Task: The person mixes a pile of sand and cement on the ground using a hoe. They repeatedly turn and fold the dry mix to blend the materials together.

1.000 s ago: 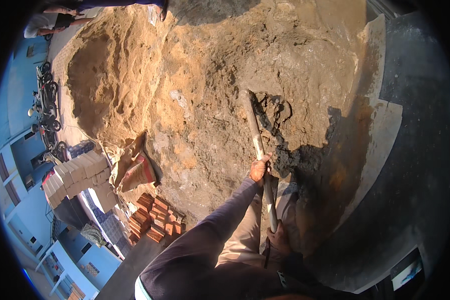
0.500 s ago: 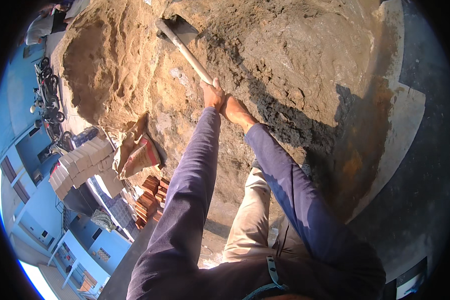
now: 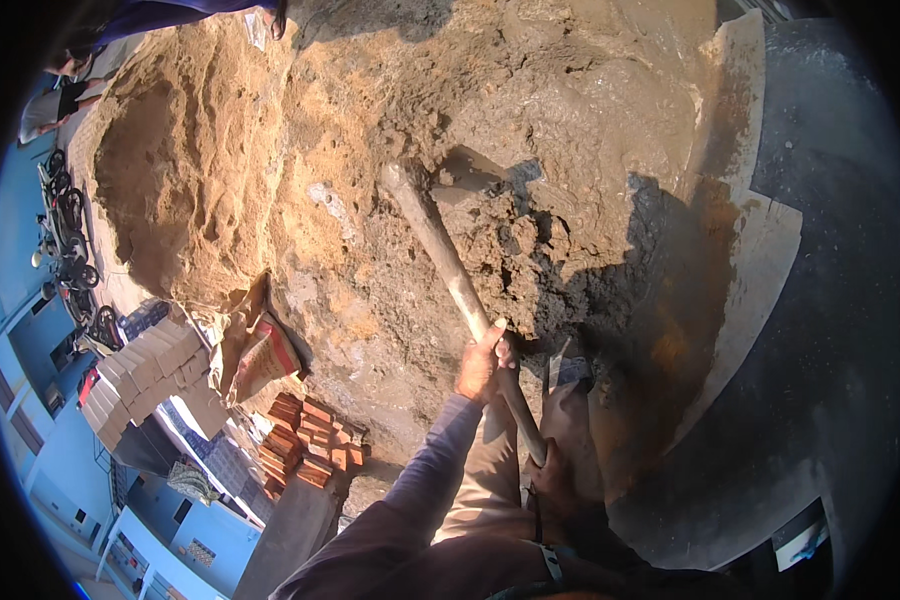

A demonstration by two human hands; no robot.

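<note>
A hoe (image 3: 444, 255) with a long wooden handle runs from the mix in front of me back to my body. My left hand (image 3: 483, 360) is wrapped around the middle of the handle. Lower down, close to my legs, my right hand (image 3: 553, 477) grips the handle's near end and lies partly in shadow. The hoe's head rests at the wet grey mortar (image 3: 610, 120), its blade shaded and partly hidden by lumps. Dry brown sand (image 3: 195, 150) joins the mortar on the left.
Red bricks (image 3: 315, 440), a torn sack (image 3: 260, 360) and stacked pale blocks (image 3: 145, 375) lie at left. Motorbikes (image 3: 65, 225) stand farther off. Someone's blue-clothed leg (image 3: 170, 14) shows at the top left. A dark smooth floor (image 3: 820, 250) spans the right.
The hoe has been drawn toward me, its head now nearer. My hands, together on the handle before, are now apart, the right one back by my legs. A blue-clothed person appears at the top left.
</note>
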